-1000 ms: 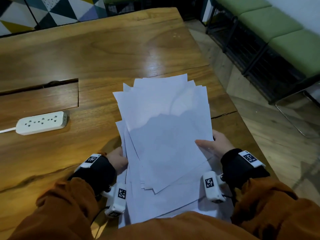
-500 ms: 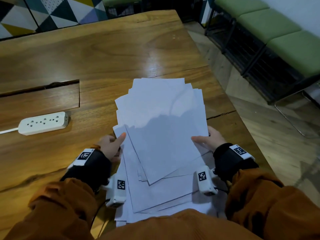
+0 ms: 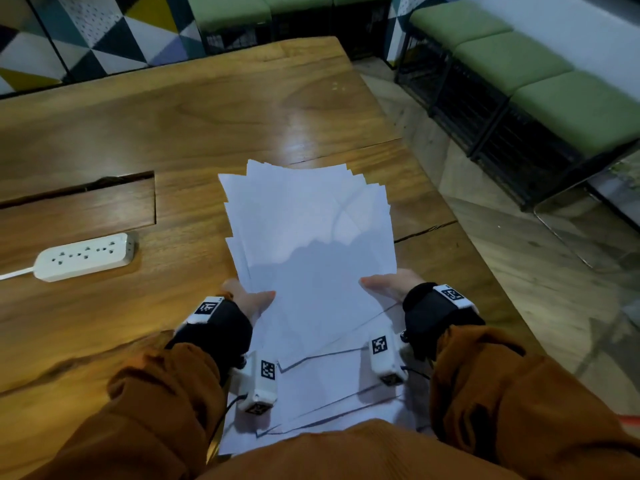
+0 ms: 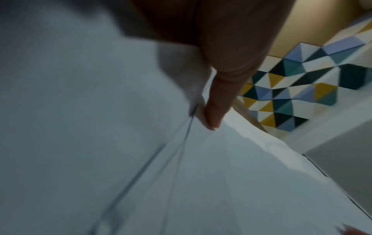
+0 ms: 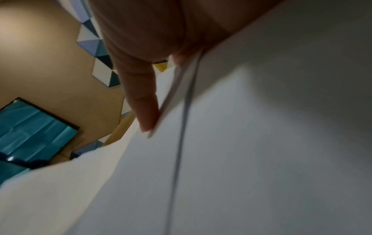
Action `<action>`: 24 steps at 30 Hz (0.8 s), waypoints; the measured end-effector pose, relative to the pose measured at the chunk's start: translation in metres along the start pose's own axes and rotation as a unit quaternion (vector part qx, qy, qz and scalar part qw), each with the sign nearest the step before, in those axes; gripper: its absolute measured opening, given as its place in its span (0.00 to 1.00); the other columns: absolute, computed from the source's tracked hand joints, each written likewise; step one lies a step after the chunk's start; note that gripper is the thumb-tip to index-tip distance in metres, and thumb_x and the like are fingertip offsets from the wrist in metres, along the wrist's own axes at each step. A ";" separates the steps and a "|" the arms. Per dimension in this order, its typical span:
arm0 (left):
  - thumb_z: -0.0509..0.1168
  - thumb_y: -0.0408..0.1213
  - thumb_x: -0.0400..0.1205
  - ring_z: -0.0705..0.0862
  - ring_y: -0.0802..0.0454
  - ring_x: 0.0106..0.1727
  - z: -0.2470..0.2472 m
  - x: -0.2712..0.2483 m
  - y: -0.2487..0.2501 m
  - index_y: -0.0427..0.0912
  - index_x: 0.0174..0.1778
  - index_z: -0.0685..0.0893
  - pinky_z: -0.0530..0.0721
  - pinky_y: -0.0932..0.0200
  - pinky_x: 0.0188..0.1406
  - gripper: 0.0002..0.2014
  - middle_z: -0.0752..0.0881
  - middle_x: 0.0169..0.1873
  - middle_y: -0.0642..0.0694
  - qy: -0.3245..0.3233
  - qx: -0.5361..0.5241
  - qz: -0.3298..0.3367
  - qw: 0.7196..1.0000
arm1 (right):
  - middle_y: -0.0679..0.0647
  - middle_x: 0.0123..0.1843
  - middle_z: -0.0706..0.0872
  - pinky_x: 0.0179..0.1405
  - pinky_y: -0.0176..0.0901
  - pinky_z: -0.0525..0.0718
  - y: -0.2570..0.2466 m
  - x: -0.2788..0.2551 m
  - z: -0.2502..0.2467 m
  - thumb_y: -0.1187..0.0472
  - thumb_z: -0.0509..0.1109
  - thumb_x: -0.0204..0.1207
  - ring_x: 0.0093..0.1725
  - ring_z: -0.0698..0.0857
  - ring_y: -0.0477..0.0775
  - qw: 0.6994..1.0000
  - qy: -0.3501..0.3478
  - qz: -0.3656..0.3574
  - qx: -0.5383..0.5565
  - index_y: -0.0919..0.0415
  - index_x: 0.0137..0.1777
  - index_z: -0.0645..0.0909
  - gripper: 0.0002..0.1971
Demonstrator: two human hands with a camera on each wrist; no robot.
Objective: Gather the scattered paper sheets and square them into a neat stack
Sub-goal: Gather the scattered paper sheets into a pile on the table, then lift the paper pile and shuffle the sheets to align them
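Both hands clamp smooth white paper sheets (image 3: pixel 311 244), left hand (image 3: pixel 250 299) and right hand (image 3: pixel 394 287) pinching opposite edges, fanned corners over glossy wooden table (image 3: pixel 207 109).

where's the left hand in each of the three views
Head: left hand at lower centre-left, gripping the left edge of the paper sheets.
Left wrist: top centre, one finger pointing down along the sheets' edge.
Right wrist: not in it.
Shared landmark: the triangle-patterned wall.

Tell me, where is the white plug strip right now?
In the head view the power strip lies on the wooden table, left of the paper sheets and just below the table's cutout panel.
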State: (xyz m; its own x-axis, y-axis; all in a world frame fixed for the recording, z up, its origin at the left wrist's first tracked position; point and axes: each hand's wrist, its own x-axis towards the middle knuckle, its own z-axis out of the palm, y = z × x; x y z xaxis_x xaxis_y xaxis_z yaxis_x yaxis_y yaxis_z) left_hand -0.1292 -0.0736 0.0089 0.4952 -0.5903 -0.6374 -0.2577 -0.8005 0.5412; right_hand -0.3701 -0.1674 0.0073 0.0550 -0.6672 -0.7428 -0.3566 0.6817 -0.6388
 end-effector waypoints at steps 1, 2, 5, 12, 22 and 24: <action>0.72 0.45 0.71 0.86 0.39 0.52 -0.001 -0.005 0.003 0.40 0.58 0.82 0.85 0.46 0.55 0.22 0.87 0.50 0.39 0.005 -0.006 0.017 1.000 | 0.59 0.64 0.84 0.70 0.50 0.75 -0.001 0.000 0.001 0.58 0.82 0.57 0.63 0.82 0.59 1.000 0.005 -0.003 -0.004 0.71 0.64 0.77 0.34; 0.72 0.44 0.70 0.87 0.42 0.45 -0.001 -0.007 0.003 0.45 0.51 0.84 0.87 0.49 0.47 0.15 0.88 0.44 0.43 -0.005 -0.010 0.037 0.999 | 0.60 0.62 0.85 0.69 0.52 0.77 -0.001 0.000 0.003 0.62 0.81 0.60 0.61 0.83 0.60 1.000 0.010 -0.009 -0.005 0.72 0.61 0.79 0.29; 0.76 0.47 0.58 0.87 0.40 0.49 -0.003 -0.003 0.003 0.40 0.57 0.81 0.86 0.48 0.51 0.31 0.88 0.50 0.43 -0.039 -0.061 0.033 0.997 | 0.64 0.57 0.87 0.64 0.55 0.81 -0.004 -0.002 0.012 0.69 0.77 0.63 0.55 0.86 0.63 0.999 0.020 -0.043 -0.020 0.70 0.54 0.83 0.18; 0.73 0.44 0.63 0.84 0.37 0.51 0.001 -0.013 -0.002 0.35 0.65 0.73 0.85 0.47 0.54 0.35 0.83 0.54 0.38 0.002 -0.036 0.019 0.999 | 0.63 0.60 0.86 0.67 0.56 0.79 0.006 -0.002 0.022 0.72 0.76 0.61 0.60 0.84 0.62 0.994 0.009 -0.093 -0.050 0.68 0.60 0.79 0.24; 0.72 0.31 0.60 0.90 0.46 0.40 -0.017 -0.008 -0.003 0.46 0.34 0.84 0.84 0.33 0.54 0.09 0.92 0.35 0.47 -0.003 -0.213 0.143 0.966 | 0.62 0.48 0.84 0.52 0.51 0.80 -0.007 -0.034 0.005 0.79 0.69 0.67 0.49 0.83 0.60 0.980 -0.023 -0.198 0.013 0.66 0.45 0.82 0.11; 0.73 0.22 0.66 0.88 0.62 0.27 -0.033 -0.013 0.016 0.44 0.38 0.82 0.80 0.41 0.58 0.13 0.90 0.27 0.51 -0.034 -0.276 0.177 0.944 | 0.61 0.44 0.85 0.51 0.53 0.81 -0.024 -0.045 0.000 0.80 0.69 0.67 0.45 0.83 0.59 0.966 -0.018 -0.250 0.060 0.60 0.37 0.80 0.13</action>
State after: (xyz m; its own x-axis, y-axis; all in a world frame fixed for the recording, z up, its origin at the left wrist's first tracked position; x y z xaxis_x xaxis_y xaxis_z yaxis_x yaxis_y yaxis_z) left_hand -0.1128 -0.0751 0.0438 0.3994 -0.8317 -0.3858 0.0846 -0.3856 0.9188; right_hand -0.3639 -0.1536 0.0556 0.2261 -0.9123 -0.3415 -0.1664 0.3092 -0.9363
